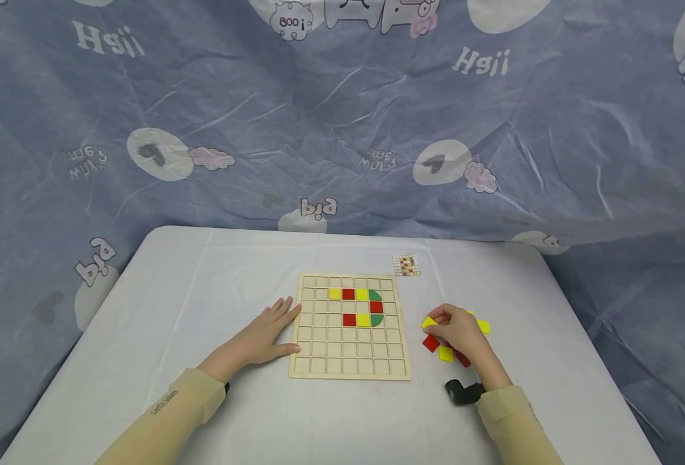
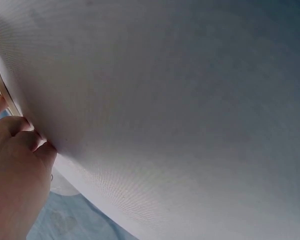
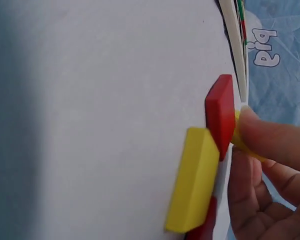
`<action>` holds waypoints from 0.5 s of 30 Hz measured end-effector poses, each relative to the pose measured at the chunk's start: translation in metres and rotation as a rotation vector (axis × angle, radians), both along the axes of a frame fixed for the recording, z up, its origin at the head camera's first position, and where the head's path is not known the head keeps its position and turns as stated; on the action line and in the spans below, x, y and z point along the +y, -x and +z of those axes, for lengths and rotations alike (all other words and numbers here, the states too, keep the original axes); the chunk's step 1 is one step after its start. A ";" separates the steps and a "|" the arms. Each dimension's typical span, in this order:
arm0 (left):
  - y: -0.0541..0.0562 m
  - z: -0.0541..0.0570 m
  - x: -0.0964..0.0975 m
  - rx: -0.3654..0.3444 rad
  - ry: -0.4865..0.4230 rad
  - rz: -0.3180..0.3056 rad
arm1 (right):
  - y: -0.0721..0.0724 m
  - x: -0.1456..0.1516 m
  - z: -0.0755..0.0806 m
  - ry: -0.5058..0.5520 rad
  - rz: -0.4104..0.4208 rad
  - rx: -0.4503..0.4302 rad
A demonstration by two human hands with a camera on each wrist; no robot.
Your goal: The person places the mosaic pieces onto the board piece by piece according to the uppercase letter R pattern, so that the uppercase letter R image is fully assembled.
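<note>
A square wooden grid board (image 1: 325, 352) lies on the white table, with red and yellow square tiles and two green quarter-round tiles in some of its cells. My left hand (image 1: 263, 336) rests at the board's left edge, its fingers spread and fingertips right at the rim. To the right of the board, my right hand (image 1: 459, 329) pinches a yellow tile (image 1: 430, 321) between thumb and fingers. Beneath and around it lie loose tiles, among them a red tile (image 3: 221, 112) and a yellow tile (image 3: 192, 180). The right hand hides part of this group.
A small printed pattern card (image 1: 406, 265) lies beyond the board's far right corner. Near the right sleeve a black curved object (image 1: 463, 392) shows at the wrist. A blue patterned cloth (image 1: 342, 129) hangs behind the table (image 1: 249, 413).
</note>
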State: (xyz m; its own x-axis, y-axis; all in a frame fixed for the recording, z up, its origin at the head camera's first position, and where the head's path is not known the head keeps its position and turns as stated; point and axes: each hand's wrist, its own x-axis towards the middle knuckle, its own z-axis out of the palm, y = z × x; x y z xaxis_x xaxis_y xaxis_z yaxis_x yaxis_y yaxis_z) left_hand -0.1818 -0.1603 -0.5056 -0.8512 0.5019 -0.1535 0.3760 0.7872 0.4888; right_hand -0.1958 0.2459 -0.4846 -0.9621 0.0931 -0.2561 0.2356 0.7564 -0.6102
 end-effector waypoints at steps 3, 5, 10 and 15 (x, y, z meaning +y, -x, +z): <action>0.000 0.000 0.001 0.002 -0.005 -0.009 | 0.002 -0.004 0.002 0.016 -0.005 0.056; 0.000 0.000 0.001 0.003 -0.003 -0.011 | 0.004 -0.008 0.004 0.055 0.001 0.089; 0.000 0.000 0.001 0.006 0.004 -0.010 | 0.010 -0.029 0.009 0.145 0.042 0.119; 0.000 -0.001 0.001 0.008 0.018 -0.007 | 0.014 -0.062 0.011 0.210 0.102 0.146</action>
State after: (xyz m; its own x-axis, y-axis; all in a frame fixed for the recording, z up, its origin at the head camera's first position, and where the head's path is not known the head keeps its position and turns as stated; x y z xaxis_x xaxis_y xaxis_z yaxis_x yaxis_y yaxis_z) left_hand -0.1821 -0.1595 -0.5068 -0.8488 0.5052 -0.1558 0.3857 0.7933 0.4711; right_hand -0.2096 0.1842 -0.4736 -0.9920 -0.0465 -0.1177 0.0631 0.6249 -0.7781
